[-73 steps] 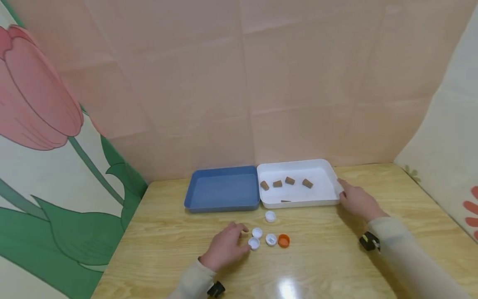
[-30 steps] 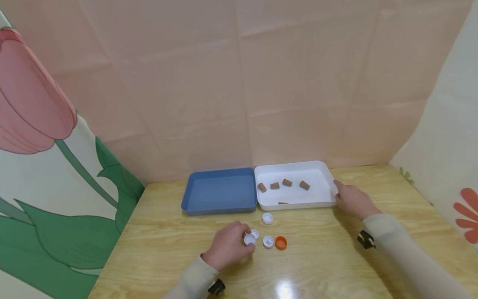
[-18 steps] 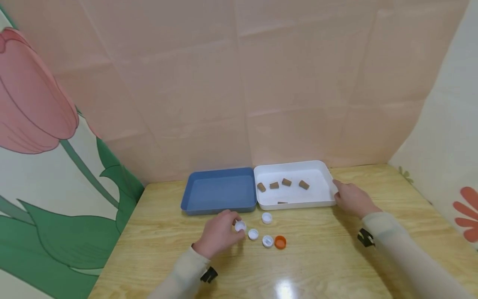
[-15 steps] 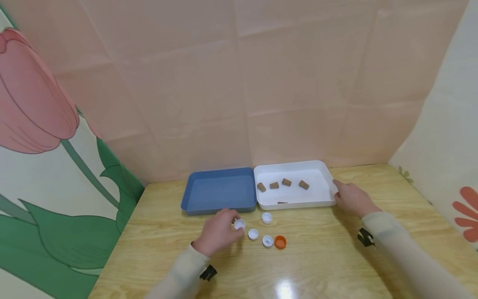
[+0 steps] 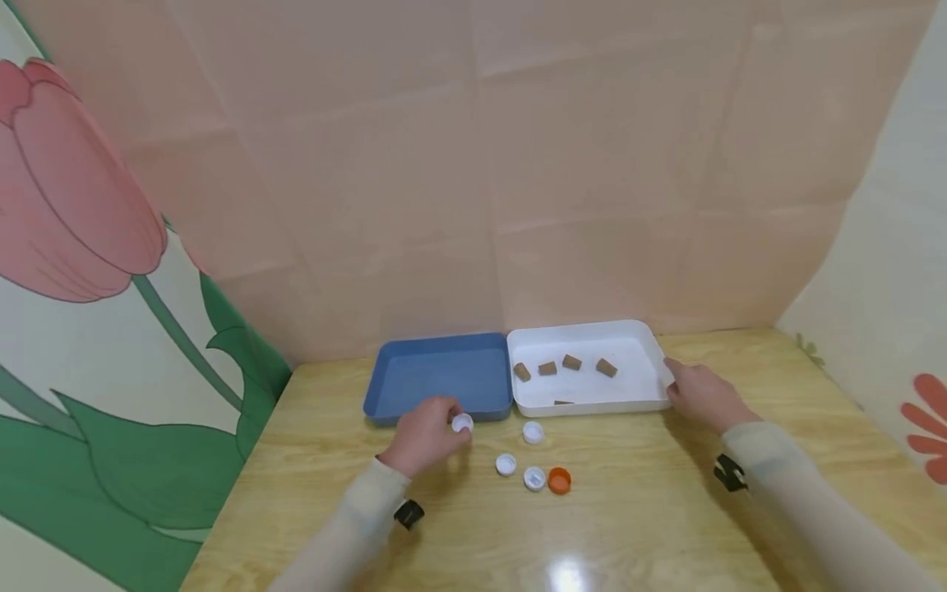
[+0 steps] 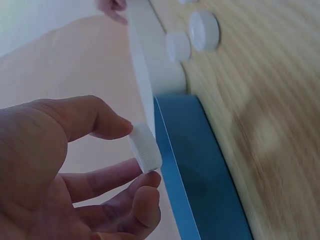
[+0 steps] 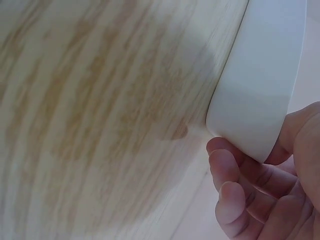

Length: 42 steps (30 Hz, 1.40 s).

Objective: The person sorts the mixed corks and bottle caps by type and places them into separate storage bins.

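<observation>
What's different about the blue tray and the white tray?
The blue tray shows a bare floor; the white tray holds brown pieces. The right hand grips the white tray, while nothing grips the blue tray. Both are shallow and rectangular, with rounded corners.

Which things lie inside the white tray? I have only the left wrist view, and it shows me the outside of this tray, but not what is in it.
Observer: Small brown pieces lie in the white tray. In the head view, four can be seen well and one more shows only partly, close to the front wall.

Operator: Thank you. At the upper edge of my picture I see a part of the right hand. Is it holding something?

Observer: Yes. The right wrist view shows it gripping the end of the white tray, with the wall between thumb and fingers.
</observation>
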Each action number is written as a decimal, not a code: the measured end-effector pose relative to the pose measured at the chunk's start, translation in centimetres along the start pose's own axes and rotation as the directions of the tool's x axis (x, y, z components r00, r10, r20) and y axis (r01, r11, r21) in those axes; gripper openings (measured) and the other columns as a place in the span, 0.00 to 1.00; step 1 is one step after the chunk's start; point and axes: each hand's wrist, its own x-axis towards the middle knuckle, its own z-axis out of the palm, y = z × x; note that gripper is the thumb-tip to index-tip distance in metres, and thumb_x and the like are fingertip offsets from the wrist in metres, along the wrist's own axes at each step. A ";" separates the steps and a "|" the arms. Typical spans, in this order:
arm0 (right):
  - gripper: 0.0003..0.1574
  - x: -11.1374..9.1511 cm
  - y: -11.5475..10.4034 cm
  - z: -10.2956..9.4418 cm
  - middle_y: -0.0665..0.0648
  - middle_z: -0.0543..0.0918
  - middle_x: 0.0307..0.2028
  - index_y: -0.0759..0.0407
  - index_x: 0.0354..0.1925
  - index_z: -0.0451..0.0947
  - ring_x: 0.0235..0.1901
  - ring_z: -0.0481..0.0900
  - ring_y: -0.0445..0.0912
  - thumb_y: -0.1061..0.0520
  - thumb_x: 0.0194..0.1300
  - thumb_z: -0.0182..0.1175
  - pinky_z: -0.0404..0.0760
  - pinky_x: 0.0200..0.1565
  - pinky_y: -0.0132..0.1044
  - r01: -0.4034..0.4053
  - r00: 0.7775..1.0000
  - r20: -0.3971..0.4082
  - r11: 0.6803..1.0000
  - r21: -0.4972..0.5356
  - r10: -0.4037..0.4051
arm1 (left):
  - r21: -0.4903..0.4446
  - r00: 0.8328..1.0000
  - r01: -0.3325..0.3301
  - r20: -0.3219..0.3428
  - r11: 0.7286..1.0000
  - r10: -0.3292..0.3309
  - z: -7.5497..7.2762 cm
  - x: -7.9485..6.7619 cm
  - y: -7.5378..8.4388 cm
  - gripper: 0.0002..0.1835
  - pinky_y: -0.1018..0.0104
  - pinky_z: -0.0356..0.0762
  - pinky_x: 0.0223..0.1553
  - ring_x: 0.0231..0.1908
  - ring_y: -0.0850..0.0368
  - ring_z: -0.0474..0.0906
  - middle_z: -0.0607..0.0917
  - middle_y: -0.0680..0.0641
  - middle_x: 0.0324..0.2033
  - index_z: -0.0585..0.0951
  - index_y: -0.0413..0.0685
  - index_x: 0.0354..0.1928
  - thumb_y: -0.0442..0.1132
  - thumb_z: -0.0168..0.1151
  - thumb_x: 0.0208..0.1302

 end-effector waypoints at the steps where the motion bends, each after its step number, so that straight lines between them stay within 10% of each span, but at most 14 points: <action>1: 0.34 0.0 0.0 0.0 0.72 0.81 0.35 0.82 0.64 0.63 0.27 0.73 0.52 0.63 0.64 0.53 0.75 0.28 0.46 0.002 1.000 -0.003 1.000 0.000 -0.002 | -0.007 1.000 0.006 -0.006 1.000 -0.006 -0.1 0.3 -0.3 0.10 0.63 0.74 0.26 0.27 0.61 0.75 0.85 0.50 0.35 0.85 0.47 0.40 0.42 0.67 0.58; 19: 0.34 -0.2 0.1 0.1 0.75 0.81 0.36 0.83 0.64 0.63 0.27 0.74 0.53 0.64 0.63 0.53 0.78 0.30 0.50 0.007 1.000 -0.023 1.000 -0.017 -0.008 | -0.026 0.984 0.170 -0.054 0.985 -0.171 -0.9 5.3 -5.4 0.09 0.60 0.69 0.24 0.22 0.56 0.73 0.82 0.50 0.26 0.83 0.46 0.34 0.44 0.65 0.61; 29: 0.34 -0.1 -0.3 0.0 0.75 0.81 0.37 0.83 0.63 0.64 0.27 0.74 0.53 0.64 0.64 0.54 0.78 0.30 0.51 -0.005 1.000 -0.029 1.000 -0.030 0.004 | 0.002 0.959 0.282 -0.019 0.959 -0.282 -1.5 7.3 -7.5 0.27 0.66 0.48 0.17 0.13 0.60 0.48 0.55 0.56 0.09 0.60 0.54 0.10 0.43 0.62 0.62; 42: 0.34 -0.3 -0.4 0.1 0.74 0.81 0.34 0.83 0.63 0.64 0.27 0.75 0.53 0.65 0.63 0.54 0.79 0.30 0.52 0.010 0.999 -0.035 1.000 -0.019 -0.010 | 0.022 0.935 0.352 0.026 0.936 -0.353 -1.2 8.6 -9.0 0.30 0.66 0.55 0.14 0.10 0.60 0.53 0.61 0.55 0.06 0.63 0.53 0.07 0.42 0.63 0.67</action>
